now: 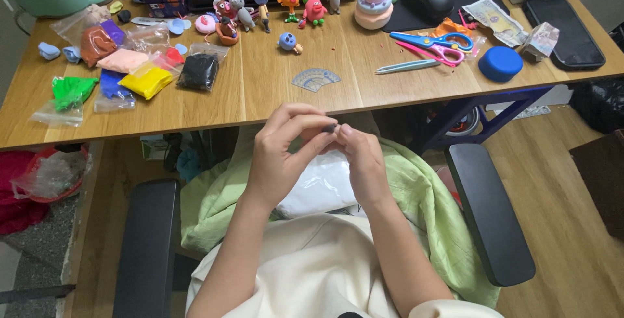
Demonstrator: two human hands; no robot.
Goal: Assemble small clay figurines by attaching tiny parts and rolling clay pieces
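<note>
Evidently mid-shaping, both hands (318, 152) pinch a small dark clay bit (330, 127) at the tabletop (260, 90) edge, finished figurines (286, 6) beyond.

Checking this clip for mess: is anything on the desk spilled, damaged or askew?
Nothing looks spilled or broken. The clay bags lie loosely heaped at the desk's left, and the scissors lie crossed. Both hands, left and right, pinch a small dark piece.

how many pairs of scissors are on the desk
2, both on the right part of the desk, lying crossed over each other: blue scissors on top, pink scissors just under them, left of the blue lid. Others could be hidden among the clutter.
</note>
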